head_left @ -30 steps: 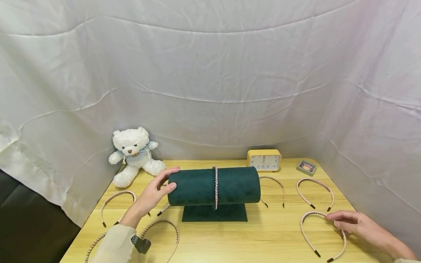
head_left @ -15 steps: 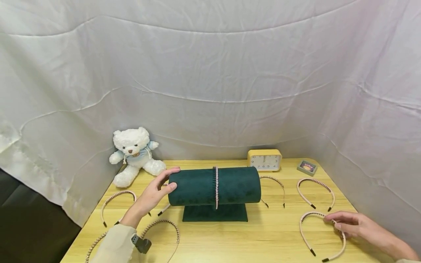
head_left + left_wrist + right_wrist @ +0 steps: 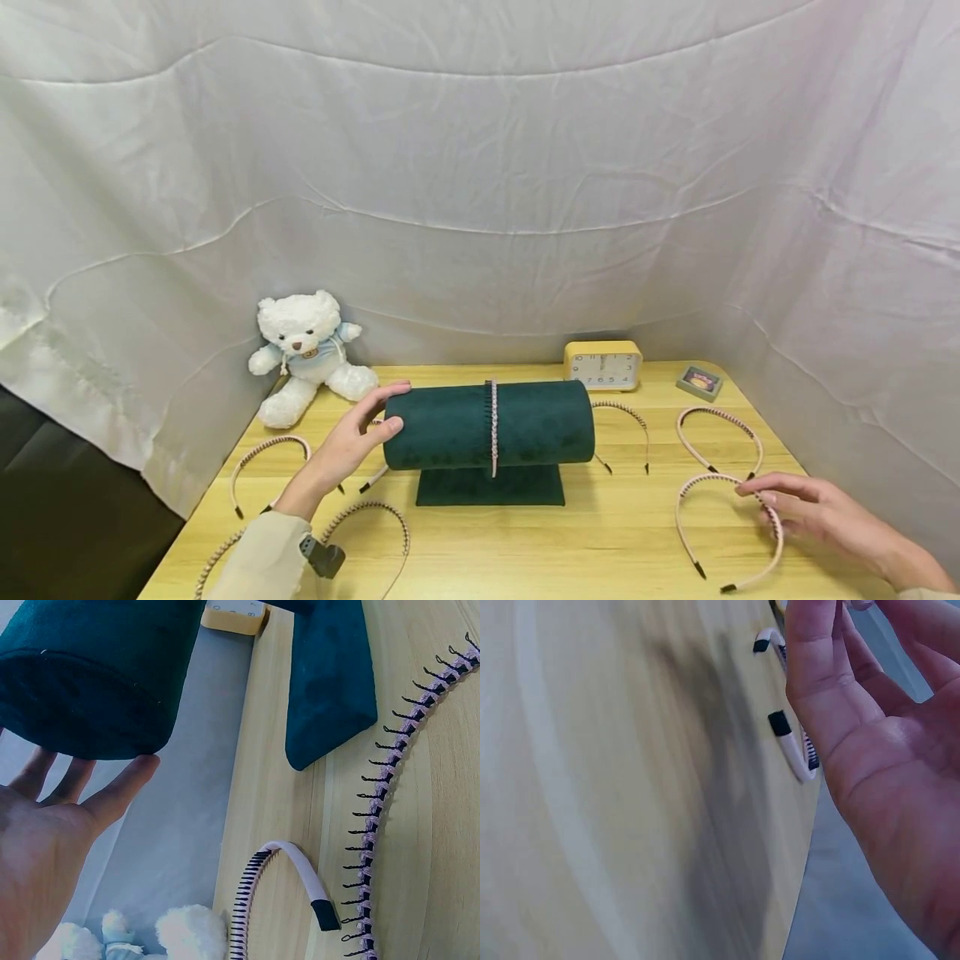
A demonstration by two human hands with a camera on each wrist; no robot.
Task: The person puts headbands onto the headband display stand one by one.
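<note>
A dark green velvet cylinder stand (image 3: 442, 425) occupies the middle of the wooden table, a beaded headband (image 3: 493, 429) around its roll. My left hand (image 3: 352, 437) touches the roll's left end, fingers spread and mostly straight; the left wrist view shows the fingertips (image 3: 139, 766) at the end's rim. At the right, my right hand (image 3: 828, 517) pinches a pale pink headband (image 3: 684, 525) by the right side of its arch. In the right wrist view the pinched part is mostly cut off at the top edge, above the right palm (image 3: 892, 757).
More headbands lie left, including one near the front (image 3: 405, 533) and one farther back (image 3: 238, 475). Another (image 3: 757, 437) lies behind my right hand, and one (image 3: 641, 421) behind the stand. A white teddy bear (image 3: 300, 321), yellow clock (image 3: 602, 343) and small grey box (image 3: 697, 383) line the back.
The pinched headband has shifted slightly left and away from me, its black tips moving with it. My right hand has risen a little. The left hand and the stand stay put.
</note>
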